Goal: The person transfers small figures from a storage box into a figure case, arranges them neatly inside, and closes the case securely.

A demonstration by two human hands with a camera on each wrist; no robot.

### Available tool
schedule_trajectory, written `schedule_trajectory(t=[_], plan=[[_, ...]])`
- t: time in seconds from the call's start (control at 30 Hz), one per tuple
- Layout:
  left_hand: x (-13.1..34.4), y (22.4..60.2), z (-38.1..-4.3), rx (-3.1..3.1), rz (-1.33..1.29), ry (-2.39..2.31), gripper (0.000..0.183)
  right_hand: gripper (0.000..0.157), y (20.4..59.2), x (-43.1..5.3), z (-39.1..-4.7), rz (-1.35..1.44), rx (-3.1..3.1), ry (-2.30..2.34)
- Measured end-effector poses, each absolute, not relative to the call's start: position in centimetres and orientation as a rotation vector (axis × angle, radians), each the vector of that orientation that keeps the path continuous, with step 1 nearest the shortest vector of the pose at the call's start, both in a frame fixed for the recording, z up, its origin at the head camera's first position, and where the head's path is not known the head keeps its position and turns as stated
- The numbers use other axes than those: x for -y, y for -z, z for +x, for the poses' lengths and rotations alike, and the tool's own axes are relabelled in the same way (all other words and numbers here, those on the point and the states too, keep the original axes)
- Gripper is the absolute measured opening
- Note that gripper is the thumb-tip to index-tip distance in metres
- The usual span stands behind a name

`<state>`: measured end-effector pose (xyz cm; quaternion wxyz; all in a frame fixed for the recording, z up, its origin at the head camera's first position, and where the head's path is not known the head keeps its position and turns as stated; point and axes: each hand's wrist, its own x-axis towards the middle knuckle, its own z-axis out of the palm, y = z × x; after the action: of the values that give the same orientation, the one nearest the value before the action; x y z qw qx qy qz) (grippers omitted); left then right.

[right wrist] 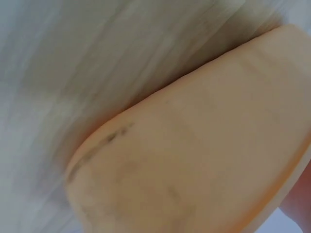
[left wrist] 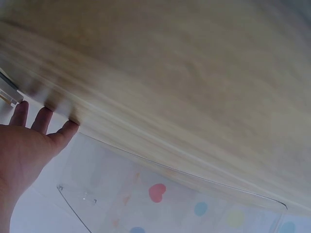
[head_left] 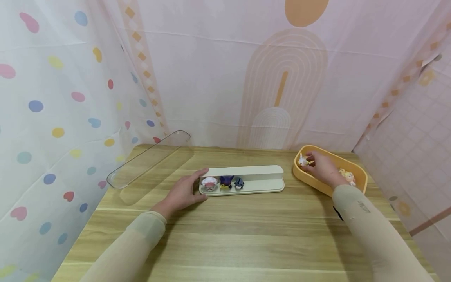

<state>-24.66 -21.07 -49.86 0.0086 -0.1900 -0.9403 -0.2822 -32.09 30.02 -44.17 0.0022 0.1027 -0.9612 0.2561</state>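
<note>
Orange bin (head_left: 306,178) sits near the back right corner of the table (head_left: 246,239). Cream base (head_left: 262,185) lies left of the bin, long sides roughly parallel to the table's back edge. Left hand (head_left: 181,194): thumb and fingers spread, touching the base's left end. Right hand (head_left: 324,169): pinching a white figurine (head_left: 302,161) at the bin's left end. Yellow-haired figurine (head_left: 347,176): at the bin's right end. Base figurines, from the left end: pink-and-white figurine (head_left: 209,184), purple-and-yellow figurine (head_left: 226,182), blue-grey figurine (head_left: 239,183).
</note>
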Motion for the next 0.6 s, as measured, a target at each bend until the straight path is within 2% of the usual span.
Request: schedule_trajectory(t=[0.17, 0.47, 0.6], plan=[[21.0, 49.8, -24.7, 2.938, -0.591, 0.876, 0.096, 0.057, 44.1, -29.2, -32.5, 0.319, 3.044, -0.651], [21.0, 49.9, -24.7, 2.934, -0.591, 0.883, 0.096, 0.036, 44.0, -29.2, -32.6, 0.287, 3.001, -0.713], [21.0, 50.0, -24.6, 2.931, -0.579, 0.88, 0.097, 0.036, 43.8, -29.9, -32.5, 0.185, 3.007, -0.869]])
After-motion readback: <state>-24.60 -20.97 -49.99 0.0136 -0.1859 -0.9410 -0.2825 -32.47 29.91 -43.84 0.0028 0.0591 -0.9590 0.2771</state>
